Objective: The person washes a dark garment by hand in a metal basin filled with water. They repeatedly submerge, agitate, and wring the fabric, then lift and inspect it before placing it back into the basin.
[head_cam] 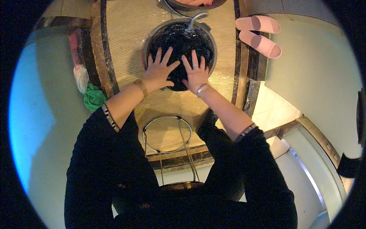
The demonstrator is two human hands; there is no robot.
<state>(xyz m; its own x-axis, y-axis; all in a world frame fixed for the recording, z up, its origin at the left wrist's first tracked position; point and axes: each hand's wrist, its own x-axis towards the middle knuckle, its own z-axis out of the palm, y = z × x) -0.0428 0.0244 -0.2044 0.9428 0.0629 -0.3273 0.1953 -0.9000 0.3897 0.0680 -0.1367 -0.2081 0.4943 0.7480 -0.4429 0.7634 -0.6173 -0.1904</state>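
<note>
A round grey basin (213,43) stands in front of me, filled with dark, wet material, likely black cloth (177,43), with a shine of water over it. The end of a flexible metal hose (197,16) bends over the far rim, and water runs from it into the basin. My left hand (158,68), with a band at the wrist, lies palm down on the dark cloth, fingers spread. Beside it my right hand (196,71), wearing a ring and a silver bracelet (202,89), rests the same way. Neither hand grips anything.
Ribbed tan flooring (125,34) lies under the basin, bordered by dark stone edging (100,51). Another basin with pink cloth (196,3) is beyond. Pink slippers (258,35) sit at right, a green cloth (94,97) at left. A metal-legged stool (167,116) stands between my legs.
</note>
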